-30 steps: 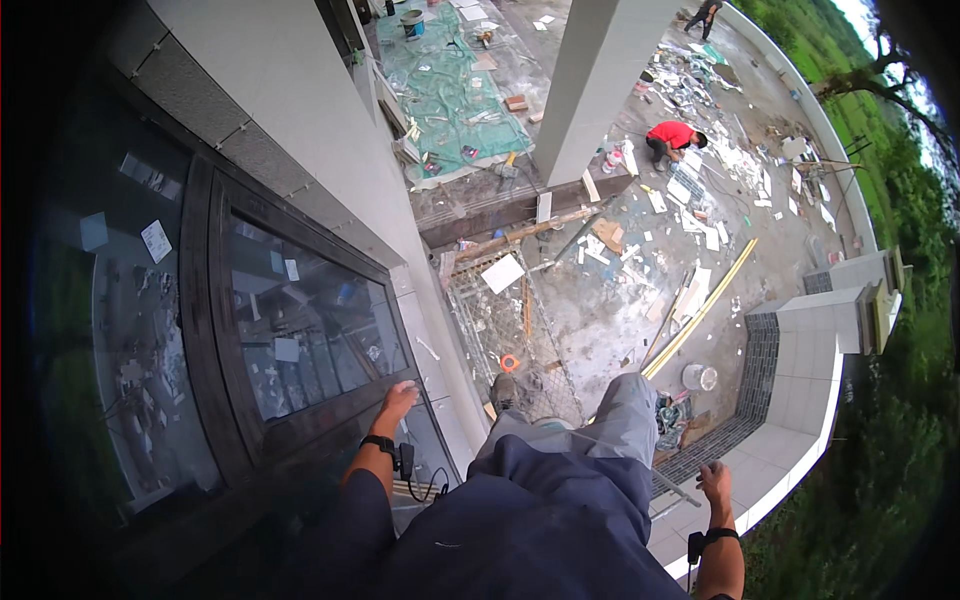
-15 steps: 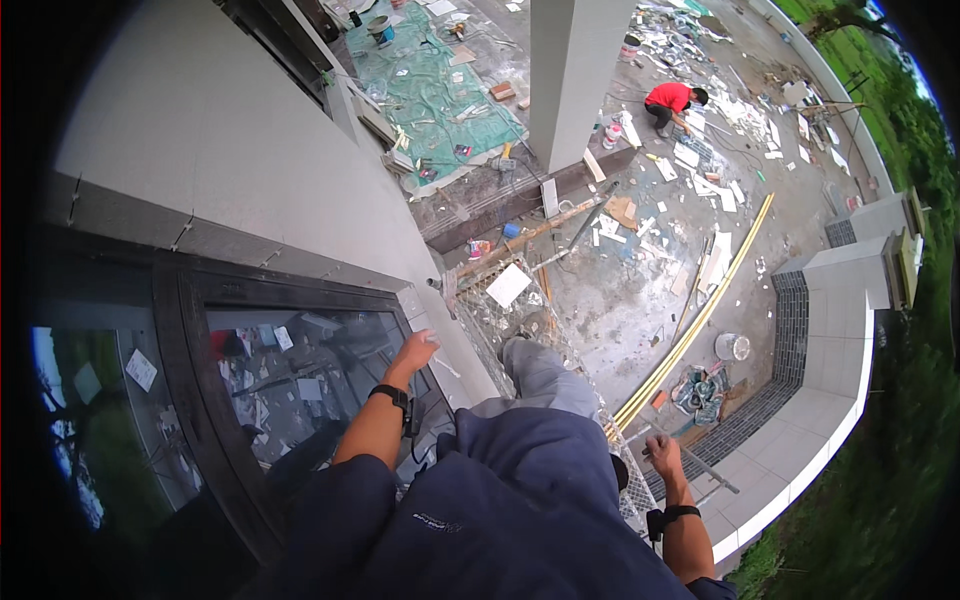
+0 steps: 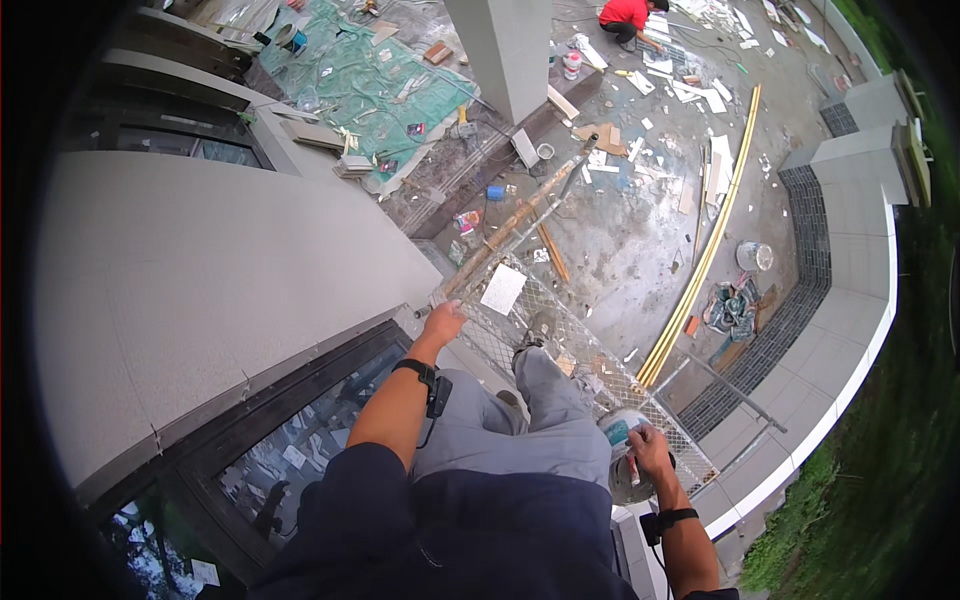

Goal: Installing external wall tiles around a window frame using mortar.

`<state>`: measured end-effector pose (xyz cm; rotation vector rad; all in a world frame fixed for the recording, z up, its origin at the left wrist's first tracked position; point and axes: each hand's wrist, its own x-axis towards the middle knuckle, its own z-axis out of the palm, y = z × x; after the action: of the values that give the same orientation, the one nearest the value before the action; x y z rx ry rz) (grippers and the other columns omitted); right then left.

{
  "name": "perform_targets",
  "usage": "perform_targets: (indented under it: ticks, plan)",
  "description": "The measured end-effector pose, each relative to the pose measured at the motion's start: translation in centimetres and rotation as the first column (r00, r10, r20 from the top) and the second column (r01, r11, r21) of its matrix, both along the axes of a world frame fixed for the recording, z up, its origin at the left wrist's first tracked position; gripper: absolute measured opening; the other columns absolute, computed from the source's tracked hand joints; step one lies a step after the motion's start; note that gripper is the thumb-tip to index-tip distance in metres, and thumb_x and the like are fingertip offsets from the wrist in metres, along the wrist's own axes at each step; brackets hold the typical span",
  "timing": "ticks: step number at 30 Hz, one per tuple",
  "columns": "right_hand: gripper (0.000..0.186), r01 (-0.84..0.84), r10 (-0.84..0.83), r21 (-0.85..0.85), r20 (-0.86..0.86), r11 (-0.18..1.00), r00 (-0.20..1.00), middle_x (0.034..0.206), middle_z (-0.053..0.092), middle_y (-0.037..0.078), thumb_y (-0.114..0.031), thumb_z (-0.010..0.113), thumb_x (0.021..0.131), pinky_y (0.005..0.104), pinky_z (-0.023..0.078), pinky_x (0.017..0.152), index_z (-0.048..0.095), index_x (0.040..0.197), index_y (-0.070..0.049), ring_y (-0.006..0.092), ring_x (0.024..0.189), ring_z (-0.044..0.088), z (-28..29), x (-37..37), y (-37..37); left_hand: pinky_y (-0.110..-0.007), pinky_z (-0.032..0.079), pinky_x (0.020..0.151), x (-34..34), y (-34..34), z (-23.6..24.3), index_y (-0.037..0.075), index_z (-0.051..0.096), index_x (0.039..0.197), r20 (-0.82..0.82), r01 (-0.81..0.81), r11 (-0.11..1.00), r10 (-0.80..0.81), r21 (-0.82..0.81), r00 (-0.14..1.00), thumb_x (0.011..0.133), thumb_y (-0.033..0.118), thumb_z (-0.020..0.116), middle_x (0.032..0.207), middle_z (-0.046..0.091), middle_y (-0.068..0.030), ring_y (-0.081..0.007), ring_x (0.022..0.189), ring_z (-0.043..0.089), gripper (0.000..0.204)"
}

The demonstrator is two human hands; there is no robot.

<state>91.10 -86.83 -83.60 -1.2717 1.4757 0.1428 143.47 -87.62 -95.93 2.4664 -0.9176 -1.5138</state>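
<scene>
My left hand (image 3: 443,322) is beside the corner of the pale wall (image 3: 240,250), just past the end of the dark window frame (image 3: 310,400). Its fingers are partly stretched, and nothing shows in them. On my right side, my right hand (image 3: 652,450) is curled closed over a bucket (image 3: 620,425) on the metal mesh platform (image 3: 590,345). A small red and white piece (image 3: 633,470) shows just under its fingers; what it belongs to is hidden. My legs in grey trousers stand on the platform, and a white tile (image 3: 503,289) lies ahead of my shoe.
A metal pole (image 3: 735,390) runs along the platform's right side. Below lie long yellow strips (image 3: 705,240), a white bucket (image 3: 754,256) and scattered offcuts. A grey pillar (image 3: 505,60) rises ahead. Farther off, a person in red (image 3: 627,18) crouches among debris.
My view has swung, so the platform and ground show higher up and less of the window shows. The bucket by my right hand has come into sight. My left hand has shifted along the wall edge.
</scene>
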Motion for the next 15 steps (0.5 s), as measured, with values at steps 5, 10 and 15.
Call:
perform_targets:
  ticks: [5,10,15]
  plan:
    - [0.023,0.117,-0.092,0.149,-0.161,0.982,0.983,0.072,0.068,0.013,-0.021,0.061,0.088,0.0332,0.052,0.062,0.063,0.084,0.002,0.0192,0.066,0.066,-3.8,-2.5,6.2,-0.039,0.043,0.101,-0.5,-3.0,-10.1,0.004,0.053,0.132,0.024,0.13,0.99,-0.132,0.053,0.991,0.084,0.028,0.061,0.125,0.06,-0.0213,-0.0336,0.118,0.057,0.054]
    - [0.026,0.405,-0.285,0.389,-0.331,0.827,0.9,0.068,0.067,0.012,-0.021,0.061,0.089,0.0313,0.051,0.053,0.058,0.076,0.002,0.0186,0.058,0.066,-7.2,-2.7,14.6,-0.042,0.043,0.1,-1.2,-5.8,-22.7,0.004,0.053,0.131,0.087,0.44,0.895,-0.445,0.078,0.891,0.081,0.025,0.066,0.127,0.058,-0.0194,-0.0358,0.119,0.053,0.056]
    - [0.025,0.17,-0.047,0.36,-0.325,0.917,0.944,0.072,0.067,0.009,-0.024,0.061,0.092,0.0275,0.051,0.055,0.061,0.087,0.001,0.0145,0.059,0.064,-11.2,-3.1,25.4,-0.042,0.045,0.096,-0.4,-6.6,-35.3,0.004,0.059,0.119,0.36,0.738,0.656,-0.658,-0.158,0.661,0.077,0.012,0.064,0.115,0.058,-0.0134,-0.0294,0.114,0.052,0.043]
